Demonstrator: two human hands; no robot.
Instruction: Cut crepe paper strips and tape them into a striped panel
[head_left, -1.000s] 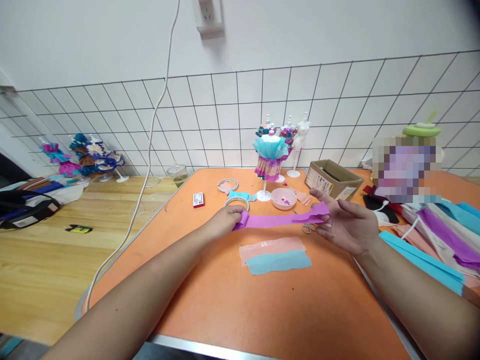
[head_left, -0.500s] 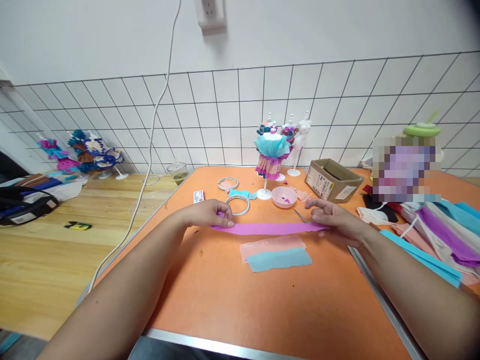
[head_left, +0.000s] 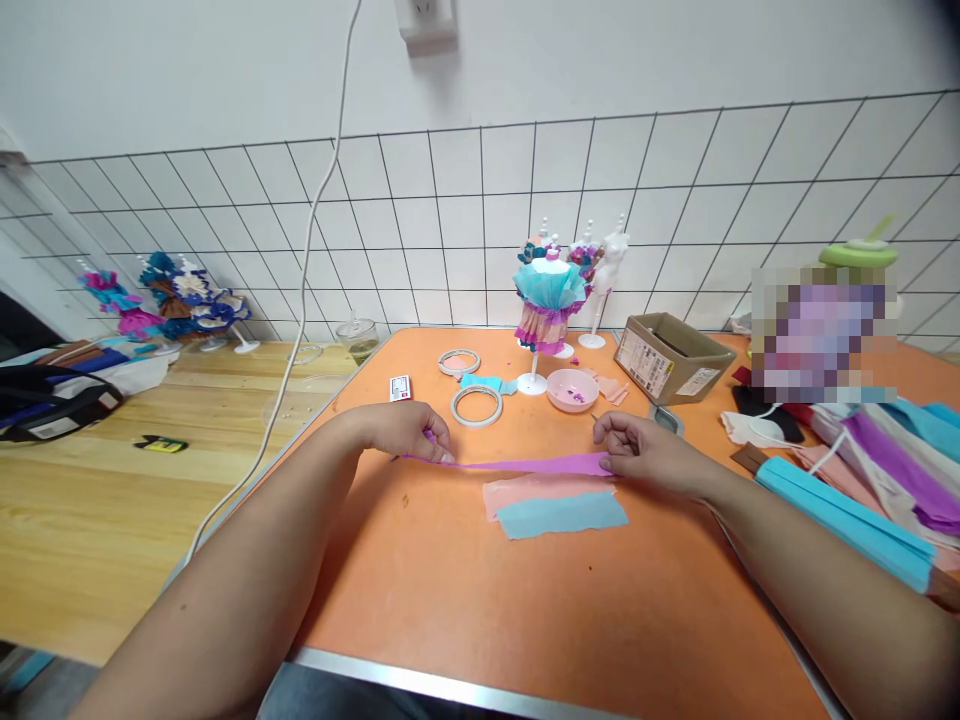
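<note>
A long strip of purple crepe paper (head_left: 547,465) stretches between my two hands, narrow and twisted toward its left end. My left hand (head_left: 411,434) pinches the left end, with a bit of purple showing between the fingers. At the other end, my right hand (head_left: 637,450) grips the strip between thumb and fingers. Just in front of it lie a pink paper strip (head_left: 499,497) and a light blue paper strip (head_left: 562,515), the blue partly over the pink. Part of a pair of scissors (head_left: 666,420) shows behind my right hand.
Behind the strip are two tape rolls (head_left: 477,421), a pink bowl (head_left: 571,392), a small dress form in a paper dress (head_left: 551,290) and a cardboard box (head_left: 675,360). Coloured paper (head_left: 847,520) is piled at right. A white cable (head_left: 304,270) hangs at left.
My right hand has moved left and closed its fingers more. The purple strip has turned edge-on at its left part, and my left hand has shifted slightly left.
</note>
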